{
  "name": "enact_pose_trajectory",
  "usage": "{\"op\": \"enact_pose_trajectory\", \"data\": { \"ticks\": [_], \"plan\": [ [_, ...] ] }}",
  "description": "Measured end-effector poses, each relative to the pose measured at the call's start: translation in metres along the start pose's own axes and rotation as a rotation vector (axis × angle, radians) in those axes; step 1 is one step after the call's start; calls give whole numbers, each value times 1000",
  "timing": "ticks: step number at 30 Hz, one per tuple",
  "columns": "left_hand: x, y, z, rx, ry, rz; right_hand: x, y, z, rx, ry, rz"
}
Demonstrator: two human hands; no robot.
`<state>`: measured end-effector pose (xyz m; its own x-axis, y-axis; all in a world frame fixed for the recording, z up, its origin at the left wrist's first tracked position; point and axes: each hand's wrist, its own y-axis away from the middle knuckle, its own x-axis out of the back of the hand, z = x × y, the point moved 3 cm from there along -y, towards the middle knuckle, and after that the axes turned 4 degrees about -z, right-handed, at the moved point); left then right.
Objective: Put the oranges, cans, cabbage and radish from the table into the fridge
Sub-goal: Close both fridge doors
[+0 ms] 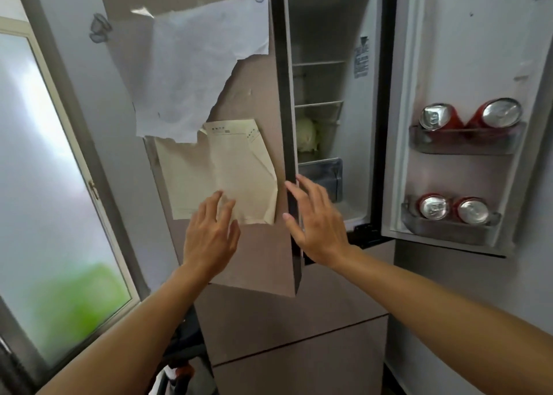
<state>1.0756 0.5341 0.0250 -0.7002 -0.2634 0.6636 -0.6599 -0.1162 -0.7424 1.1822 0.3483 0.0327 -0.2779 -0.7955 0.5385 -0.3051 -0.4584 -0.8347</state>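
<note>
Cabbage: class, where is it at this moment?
Head view: the cabbage sits on a lower fridge shelf, right of the left door's edge, above the drawer.

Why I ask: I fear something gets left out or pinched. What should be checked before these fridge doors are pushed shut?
1. Red drink cans with silver tops stowed: ok, two in the clear upper door rack, two in the lower door rack.
2. Pale green cabbage on an inner shelf: ok.
3. Oranges and radish inside: cannot tell, neither shows.
4. Hands free: ok, left hand open against the beige left fridge door, right hand at its edge, both holding nothing.
5. White-lined right fridge door shut: not ok, it stands wide open.
</note>
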Motion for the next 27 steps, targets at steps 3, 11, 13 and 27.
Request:
{"op": "enact_pose_trajectory", "data": {
  "ticks": [3, 11, 13, 27],
  "plan": [
    [-21, -16, -4, -18, -109, -25, -20, -11, 4, 164, 30, 50],
    [-74, -43, -34, -122, -227, -24, -99, -41, 44, 184, 185, -5],
    [-84, -44, -39, -156, -210, 32, -114, -42, 53, 199, 205, 12],
    [-135, -59, -57, -253, -204, 290, -162, -64, 88, 228, 287, 67]
  ]
}}
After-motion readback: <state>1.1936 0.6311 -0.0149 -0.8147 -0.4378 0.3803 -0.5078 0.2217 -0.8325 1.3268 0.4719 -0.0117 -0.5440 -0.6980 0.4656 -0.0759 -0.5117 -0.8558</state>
